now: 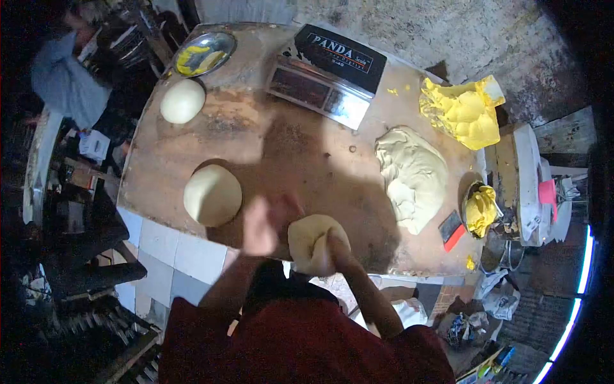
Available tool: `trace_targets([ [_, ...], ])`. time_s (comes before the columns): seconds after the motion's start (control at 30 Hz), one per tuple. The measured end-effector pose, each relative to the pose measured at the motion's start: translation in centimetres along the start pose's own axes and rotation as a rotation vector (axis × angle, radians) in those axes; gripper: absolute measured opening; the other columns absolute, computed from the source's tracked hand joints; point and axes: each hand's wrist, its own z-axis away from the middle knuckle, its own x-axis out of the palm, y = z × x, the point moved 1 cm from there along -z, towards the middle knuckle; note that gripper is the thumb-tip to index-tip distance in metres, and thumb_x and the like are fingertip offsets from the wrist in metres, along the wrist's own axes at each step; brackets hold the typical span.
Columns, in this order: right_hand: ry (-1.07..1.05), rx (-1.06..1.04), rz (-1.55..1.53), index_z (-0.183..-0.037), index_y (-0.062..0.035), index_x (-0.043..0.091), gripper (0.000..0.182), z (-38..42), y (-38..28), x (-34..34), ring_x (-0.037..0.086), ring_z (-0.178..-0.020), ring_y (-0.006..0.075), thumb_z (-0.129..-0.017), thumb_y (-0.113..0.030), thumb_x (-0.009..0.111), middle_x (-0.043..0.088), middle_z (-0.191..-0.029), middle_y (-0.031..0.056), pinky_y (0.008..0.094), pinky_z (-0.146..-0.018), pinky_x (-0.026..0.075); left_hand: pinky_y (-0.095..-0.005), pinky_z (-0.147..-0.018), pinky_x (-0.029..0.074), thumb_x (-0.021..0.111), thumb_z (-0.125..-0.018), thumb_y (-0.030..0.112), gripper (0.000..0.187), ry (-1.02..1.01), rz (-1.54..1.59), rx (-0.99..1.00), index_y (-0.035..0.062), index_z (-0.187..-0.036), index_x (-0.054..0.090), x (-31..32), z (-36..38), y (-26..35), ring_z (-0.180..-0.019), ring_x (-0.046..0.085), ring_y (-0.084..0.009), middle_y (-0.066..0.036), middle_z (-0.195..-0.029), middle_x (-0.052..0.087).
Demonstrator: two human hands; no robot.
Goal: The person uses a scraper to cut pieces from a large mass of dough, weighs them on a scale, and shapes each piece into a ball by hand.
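Note:
My right hand (339,254) grips a piece of pale dough (307,233) at the near edge of the wooden table (288,160). Its fingers press into a fold in the dough, and some of them are hidden. Just left of this piece, my left hand (261,225) is smeared by motion, apart from the dough, and its fingers do not show clearly. A smooth round dough ball (213,195) sits to the left of my left hand. Another dough ball (183,101) lies farther back at the left. On the right spreads a large, loose mass of dough (414,176).
A digital scale (336,67) stands at the back. Yellow fat on a wrapper (464,112) lies at the back right, with a bowl of it (481,211) below. A red and black scraper (452,230) rests nearby. A metal plate (204,54) is at the far left corner.

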Motion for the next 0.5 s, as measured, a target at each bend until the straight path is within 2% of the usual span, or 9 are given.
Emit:
trace_targets([
  [0.03, 0.001, 0.010, -0.015, -0.121, -0.0022, 0.043, 0.065, 1.5, 0.9, -0.6, 0.049, -0.106, 0.0282, -0.084, -0.056, 0.041, 0.046, -0.120, 0.0172, 0.0415, -0.088, 0.042, -0.0439, -0.088, 0.039, 0.036, -0.092, 0.035, 0.040, -0.177, 0.311, -0.085, 0.0028, -0.110, 0.051, 1.9, 3.3, -1.9, -0.102, 0.053, -0.0269, -0.014, -0.106, 0.055],
  [0.1, 0.120, -0.189, 0.134, -0.122, -0.0017, 0.042, 0.063, 3.9, 0.8, -1.5, 0.047, -0.108, 0.0290, -0.085, -0.053, 0.040, 0.045, -0.121, 0.0181, 0.0412, -0.090, 0.040, -0.0505, -0.096, 0.031, 0.037, -0.091, 0.038, 0.041, -0.562, -1.171, 0.464, 0.0070, -0.115, 0.050, 4.3, 6.2, -6.2, -0.113, 0.045, -0.0314, -0.017, -0.112, 0.053],
  [0.17, 0.226, -0.386, 0.302, -0.123, -0.0011, 0.040, 0.062, 5.7, -0.8, -1.5, 0.045, -0.110, 0.0297, -0.086, -0.051, 0.039, 0.044, -0.123, 0.0190, 0.0408, -0.092, 0.037, -0.0524, -0.098, 0.028, 0.037, -0.091, 0.039, 0.042, -0.418, -1.206, 0.493, 0.0091, -0.117, 0.050, 4.6, 4.4, -10.1, -0.115, 0.042, -0.0333, -0.017, -0.116, 0.051],
  [0.23, 0.339, -0.607, 0.459, -0.124, -0.0006, 0.039, 0.060, 5.7, -3.4, -0.4, 0.044, -0.112, 0.0304, -0.087, -0.048, 0.038, 0.042, -0.124, 0.0199, 0.0405, -0.094, 0.035, -0.0543, -0.099, 0.024, 0.037, -0.090, 0.040, 0.042, -0.281, -1.236, 0.547, 0.0111, -0.119, 0.049, 4.8, 0.2, -9.4, -0.117, 0.039, -0.0352, -0.017, -0.120, 0.048],
  [0.3, 0.463, -0.795, 0.626, -0.125, 0.0000, 0.038, 0.059, 5.9, -5.6, 0.5, 0.042, -0.114, 0.0311, -0.088, -0.046, 0.037, 0.041, -0.125, 0.0208, 0.0402, -0.096, 0.033, -0.0540, -0.099, 0.025, 0.040, -0.089, 0.038, 0.043, -0.259, -1.183, 0.066, 0.0117, -0.121, 0.048, 5.3, -3.4, -7.1, -0.116, 0.040, -0.0359, -0.017, -0.123, 0.046],
  [0.33, 0.526, -0.896, 0.715, -0.126, 0.0003, 0.037, 0.058, 5.4, -7.1, 0.7, 0.041, -0.115, 0.0315, -0.089, -0.044, 0.036, 0.041, -0.126, 0.0213, 0.0400, -0.097, 0.031, -0.0540, -0.099, 0.025, 0.040, -0.089, 0.038, 0.043, -0.260, -1.176, 0.080, 0.0117, -0.121, 0.048, 5.0, -6.2, -7.1, -0.116, 0.040, -0.0359, -0.017, -0.123, 0.046],
  [0.4, 0.669, -1.067, 0.906, -0.127, 0.0008, 0.036, 0.057, 4.8, -8.8, 0.5, 0.039, -0.117, 0.0322, -0.090, -0.042, 0.035, 0.040, -0.127, 0.0222, 0.0397, -0.099, 0.029, -0.0530, -0.096, 0.029, 0.040, -0.089, 0.038, 0.041, -0.405, -1.383, -0.253, 0.0129, -0.120, 0.048, 3.7, -10.8, -9.0, -0.115, 0.041, -0.0361, -0.018, -0.121, 0.047],
  [0.43, 0.682, -1.051, 0.913, -0.127, 0.0008, 0.036, 0.057, 3.4, -8.6, 1.0, 0.039, -0.117, 0.0322, -0.090, -0.042, 0.035, 0.040, -0.127, 0.0222, 0.0397, -0.099, 0.029, -0.0530, -0.096, 0.029, 0.040, -0.089, 0.038, 0.041, -0.421, -1.373, -0.263, 0.0129, -0.120, 0.048, 3.7, -12.6, -10.3, -0.115, 0.041, -0.0361, -0.018, -0.121, 0.047],
  [0.5, 0.553, -0.847, 0.856, -0.131, -0.0007, 0.030, 0.058, -2.8, -9.1, 3.2, 0.036, -0.119, 0.0318, -0.091, -0.043, 0.034, 0.034, -0.133, 0.0193, 0.0385, -0.101, 0.025, -0.0487, -0.092, 0.035, 0.036, -0.091, 0.036, 0.039, -0.115, -1.577, 0.540, 0.0081, -0.114, 0.051, 3.1, -17.9, -12.2, -0.105, 0.048, -0.0347, -0.020, -0.108, 0.054],
])
